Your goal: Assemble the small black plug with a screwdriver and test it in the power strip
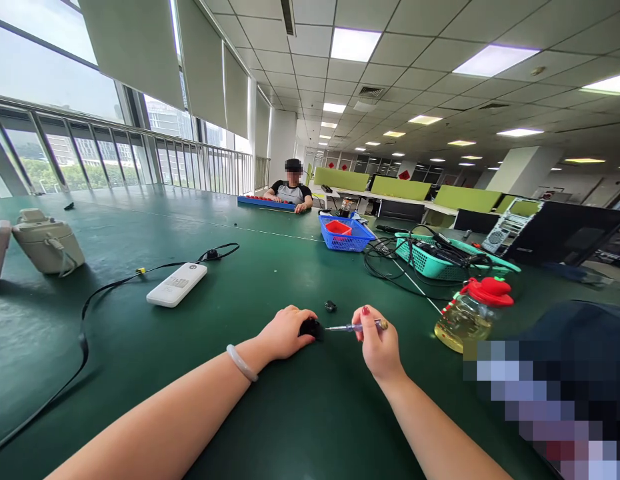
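My left hand (289, 331) is closed around a small black object (311, 328) on the green tabletop; its kind is hard to make out, as my fingers cover part of it. In my right hand (379, 340) I grip a screwdriver (347, 327) with a clear, purplish handle. Its metal shaft points left, and the tip is at or very close to the black object's right side; contact cannot be told. Just beyond, a small dark piece (331, 306) lies loose on the table.
A white power bank (177, 285) and a black cable (85, 333) lie left. Beyond are a blue basket (347, 240) and a teal basket (425, 260) with tangled cables. A red-lidded bottle (465, 323) stands right. Across the table sits a person (290, 192) behind a blue tray (265, 203).
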A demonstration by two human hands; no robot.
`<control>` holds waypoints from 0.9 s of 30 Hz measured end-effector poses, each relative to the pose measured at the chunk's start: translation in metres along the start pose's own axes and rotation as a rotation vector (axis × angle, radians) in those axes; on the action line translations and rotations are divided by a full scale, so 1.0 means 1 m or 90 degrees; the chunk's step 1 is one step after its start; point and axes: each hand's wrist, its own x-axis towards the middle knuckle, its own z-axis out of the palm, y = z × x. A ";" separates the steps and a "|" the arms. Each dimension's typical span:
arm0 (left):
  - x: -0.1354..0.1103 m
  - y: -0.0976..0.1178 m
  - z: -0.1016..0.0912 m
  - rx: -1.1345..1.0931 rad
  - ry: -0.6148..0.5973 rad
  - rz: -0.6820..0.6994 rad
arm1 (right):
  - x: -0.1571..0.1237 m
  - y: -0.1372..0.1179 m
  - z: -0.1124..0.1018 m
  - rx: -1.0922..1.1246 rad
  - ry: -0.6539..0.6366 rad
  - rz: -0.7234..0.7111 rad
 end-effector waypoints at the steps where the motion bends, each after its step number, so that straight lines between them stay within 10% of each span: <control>1: 0.000 0.000 0.000 0.001 -0.001 0.003 | 0.000 -0.001 0.000 -0.015 -0.010 -0.008; 27: -0.001 0.002 -0.002 0.015 0.002 0.018 | -0.002 -0.006 0.004 -0.165 -0.154 -0.136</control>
